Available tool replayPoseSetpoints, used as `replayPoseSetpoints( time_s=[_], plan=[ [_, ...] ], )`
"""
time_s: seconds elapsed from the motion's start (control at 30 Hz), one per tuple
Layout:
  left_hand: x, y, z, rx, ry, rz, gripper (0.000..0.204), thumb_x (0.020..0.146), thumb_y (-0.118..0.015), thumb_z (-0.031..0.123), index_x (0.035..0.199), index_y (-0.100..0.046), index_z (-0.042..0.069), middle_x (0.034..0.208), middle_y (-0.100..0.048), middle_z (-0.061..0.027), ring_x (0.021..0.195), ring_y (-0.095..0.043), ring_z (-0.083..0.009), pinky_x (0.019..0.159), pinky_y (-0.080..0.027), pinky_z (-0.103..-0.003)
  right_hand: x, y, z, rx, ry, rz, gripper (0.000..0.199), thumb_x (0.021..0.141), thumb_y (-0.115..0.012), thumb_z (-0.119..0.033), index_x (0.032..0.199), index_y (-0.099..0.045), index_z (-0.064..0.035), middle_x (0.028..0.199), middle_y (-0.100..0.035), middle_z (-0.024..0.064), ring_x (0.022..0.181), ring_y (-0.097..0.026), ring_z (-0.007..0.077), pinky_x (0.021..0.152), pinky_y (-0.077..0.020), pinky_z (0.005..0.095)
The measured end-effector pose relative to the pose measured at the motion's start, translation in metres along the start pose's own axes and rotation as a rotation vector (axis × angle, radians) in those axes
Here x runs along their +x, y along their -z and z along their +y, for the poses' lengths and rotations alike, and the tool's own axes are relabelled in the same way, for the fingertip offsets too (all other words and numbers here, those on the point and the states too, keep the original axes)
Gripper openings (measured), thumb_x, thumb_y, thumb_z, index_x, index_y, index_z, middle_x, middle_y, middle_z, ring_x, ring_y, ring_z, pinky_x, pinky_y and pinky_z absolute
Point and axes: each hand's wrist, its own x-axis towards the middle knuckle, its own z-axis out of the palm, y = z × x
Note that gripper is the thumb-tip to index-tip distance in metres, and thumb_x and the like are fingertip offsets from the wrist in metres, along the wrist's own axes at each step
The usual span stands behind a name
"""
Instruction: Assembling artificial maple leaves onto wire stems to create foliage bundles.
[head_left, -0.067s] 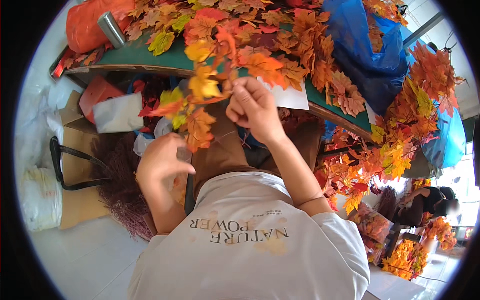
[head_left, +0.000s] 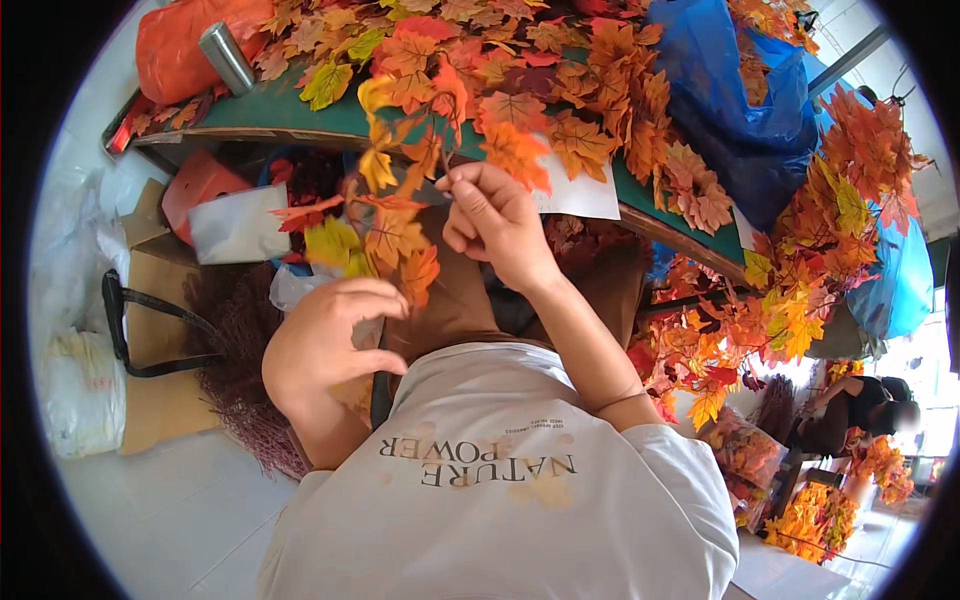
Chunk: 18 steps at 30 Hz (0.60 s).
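Observation:
Between thumb and forefinger, my right hand (head_left: 503,225) pinches the stem of an artificial maple-leaf branch (head_left: 395,232) in front of the green table's edge. Its orange, yellow and red leaves spread to the left of the hand and hang over my lap. My left hand (head_left: 325,335) is just below the lower leaves, thumb and fingers apart in a curve, holding nothing. Whether its fingertips touch the lowest orange leaf, I cannot tell.
Loose maple leaves (head_left: 590,70) cover much of the green table (head_left: 270,113). A white sheet (head_left: 580,190) lies at its edge. Blue plastic bags (head_left: 735,125) and a leaf garland (head_left: 800,290) are at right. A cardboard box (head_left: 160,400) and purple twigs (head_left: 250,390) stand left; another person (head_left: 865,405) sits far right.
My left hand has shifted slightly right, towards the hanging leaves. My right hand has moved a little left, and the branch's leaves have swung and turned.

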Motion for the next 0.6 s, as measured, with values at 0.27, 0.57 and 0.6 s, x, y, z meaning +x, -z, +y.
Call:
replayPoseSetpoints(
  time_s=[0.27, 0.57, 0.6],
  plan=[
    [0.030, -0.033, 0.008, -0.661, 0.239, 0.362, 0.028, 0.090, -0.056, 0.026, 0.094, -0.062, -0.001, 0.073, -0.064, -0.0072, 0.067, -0.061, -0.0154, 0.060, -0.047, -0.025, -0.021, -0.016, 0.001, -0.207, 0.016, -0.195, 0.016, 0.094, -0.047, -0.011, 0.107, -0.049, -0.0019, 0.074, -0.052, 0.0017, 0.054, -0.052, 0.0074, 0.049, -0.0434, 0.0213],
    [0.052, -0.075, -0.013, -1.575, 0.187, 0.491, 0.021, 0.091, -0.054, 0.012, 0.106, -0.059, -0.001, 0.097, -0.061, -0.0058, 0.084, -0.059, -0.0145, 0.075, -0.049, -0.027, -0.014, -0.012, 0.023, -0.326, -0.061, 0.025, 0.015, 0.092, -0.052, -0.012, 0.095, -0.051, 0.0033, 0.080, -0.059, 0.0068, 0.056, -0.061, 0.0121, 0.041, -0.0428, 0.0189],
    [0.051, -0.080, -0.021, -1.574, 0.200, 0.521, 0.021, 0.091, -0.054, 0.012, 0.106, -0.059, -0.001, 0.097, -0.061, -0.0058, 0.084, -0.059, -0.0145, 0.075, -0.049, -0.027, -0.011, -0.012, 0.018, -0.336, -0.130, 0.032, 0.017, 0.093, -0.051, -0.013, 0.095, -0.052, 0.0038, 0.079, -0.059, 0.0066, 0.055, -0.061, 0.0120, 0.040, -0.0415, 0.0181]
  ],
)
